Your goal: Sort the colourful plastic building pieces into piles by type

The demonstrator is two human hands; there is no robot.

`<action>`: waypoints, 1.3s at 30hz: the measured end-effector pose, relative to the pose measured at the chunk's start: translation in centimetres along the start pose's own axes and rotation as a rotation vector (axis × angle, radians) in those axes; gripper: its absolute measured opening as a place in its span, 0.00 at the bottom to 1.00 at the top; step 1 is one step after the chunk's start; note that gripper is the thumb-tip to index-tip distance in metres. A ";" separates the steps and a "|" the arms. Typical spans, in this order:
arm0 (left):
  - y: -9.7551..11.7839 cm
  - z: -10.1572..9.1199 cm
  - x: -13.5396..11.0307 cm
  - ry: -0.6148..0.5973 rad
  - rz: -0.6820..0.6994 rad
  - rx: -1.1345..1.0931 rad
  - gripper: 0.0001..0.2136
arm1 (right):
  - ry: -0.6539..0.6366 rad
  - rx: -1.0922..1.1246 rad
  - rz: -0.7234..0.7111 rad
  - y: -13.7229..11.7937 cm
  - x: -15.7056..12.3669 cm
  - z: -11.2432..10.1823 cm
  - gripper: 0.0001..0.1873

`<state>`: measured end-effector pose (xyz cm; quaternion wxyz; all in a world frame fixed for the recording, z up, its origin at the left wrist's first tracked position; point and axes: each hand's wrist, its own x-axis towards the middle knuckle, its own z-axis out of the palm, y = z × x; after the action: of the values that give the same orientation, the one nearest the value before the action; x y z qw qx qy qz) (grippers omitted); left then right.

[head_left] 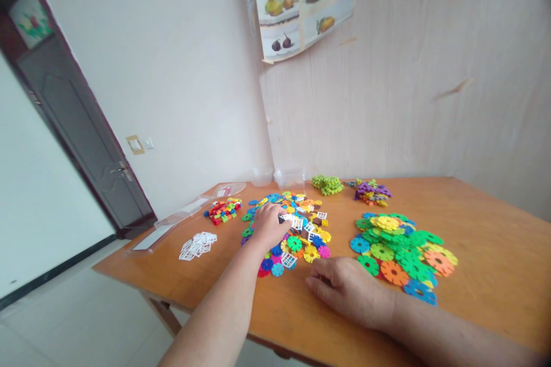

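My left hand (pixel 267 223) reaches over a mixed heap of small coloured snowflake discs and white window pieces (pixel 297 229) in the middle of the wooden table (pixel 495 252). Its fingers are curled down into the heap, seemingly pinched on a white window piece (pixel 287 218). My right hand (pixel 344 287) rests palm down on the table just in front of the heap, fingers loosely bent, holding nothing that shows.
A pile of larger coloured discs (pixel 400 249) lies to the right. Small bricks (pixel 222 210), white window pieces (pixel 198 245), green pieces (pixel 327 184) and purple pieces (pixel 372 191) form separate groups. Clear plastic tubs (pixel 284 176) stand by the wall. A door (pixel 86 137) is at the left.
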<state>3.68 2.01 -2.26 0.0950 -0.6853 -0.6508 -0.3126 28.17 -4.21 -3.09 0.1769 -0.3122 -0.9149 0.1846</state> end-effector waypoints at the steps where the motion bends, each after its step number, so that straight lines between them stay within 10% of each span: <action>1: 0.0 0.0 0.0 0.003 0.000 0.000 0.06 | -0.001 -0.002 0.003 0.0 0.0 0.0 0.15; 10: -0.8 -0.6 -0.3 0.116 -0.131 -0.023 0.10 | -0.013 0.032 0.017 0.0 -0.1 -0.2 0.14; 27: -9.2 -9.4 -8.0 0.127 -0.628 0.431 0.11 | -0.045 0.029 0.020 0.0 0.0 0.0 0.14; 39: -9.8 -9.5 -9.2 0.090 -0.746 0.398 0.12 | -0.063 0.039 0.041 -0.2 0.1 -0.2 0.15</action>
<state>-8.12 -9.37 -2.58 0.1341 -0.3571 -0.8970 -0.2235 28.13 -4.28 -2.79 0.1502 -0.3213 -0.9097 0.2159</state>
